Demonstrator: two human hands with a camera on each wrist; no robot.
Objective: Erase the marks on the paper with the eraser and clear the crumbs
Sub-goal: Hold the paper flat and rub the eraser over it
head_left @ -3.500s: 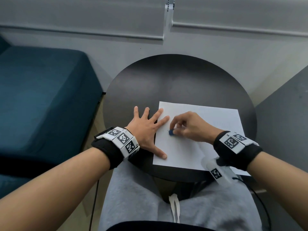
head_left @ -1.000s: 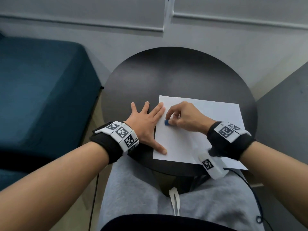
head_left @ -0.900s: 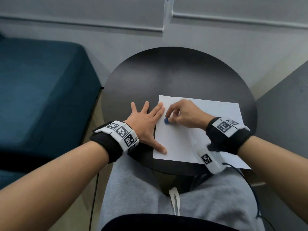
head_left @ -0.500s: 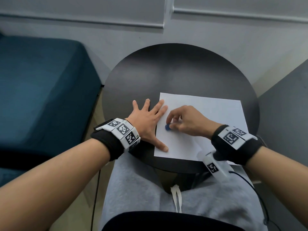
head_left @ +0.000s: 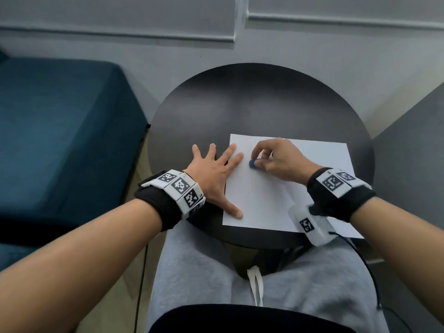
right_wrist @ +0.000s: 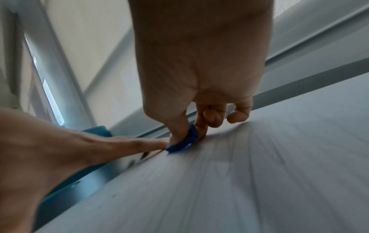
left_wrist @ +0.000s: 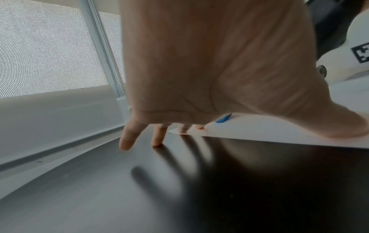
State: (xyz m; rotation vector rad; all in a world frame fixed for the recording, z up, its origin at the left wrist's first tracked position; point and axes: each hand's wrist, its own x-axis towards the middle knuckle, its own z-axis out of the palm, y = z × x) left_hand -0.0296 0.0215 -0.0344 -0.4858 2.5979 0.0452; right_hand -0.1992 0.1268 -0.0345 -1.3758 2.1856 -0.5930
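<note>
A white sheet of paper (head_left: 276, 195) lies on the round black table (head_left: 252, 104). My right hand (head_left: 276, 157) pinches a small blue eraser (head_left: 252, 163) between thumb and fingers and presses it on the paper near its left edge; the right wrist view shows the eraser (right_wrist: 183, 142) touching the sheet (right_wrist: 259, 173). My left hand (head_left: 216, 174) lies flat with spread fingers, its thumb and two fingers on the paper's left edge, the other fingers on the table. Tiny dark specks sit on the paper near the eraser. In the left wrist view the left hand (left_wrist: 199, 78) presses down and the eraser (left_wrist: 223, 119) peeks beyond it.
A dark teal sofa (head_left: 60, 128) stands left of the table. A grey wall with window blinds (head_left: 168, 32) runs behind. My lap in grey trousers (head_left: 240, 272) is under the table's near edge. The paper's near right corner hangs over the table rim.
My right hand has shifted the eraser back and forth over the paper's left part, now slightly farther up the sheet. The left hand has stayed flat on the paper's edge.
</note>
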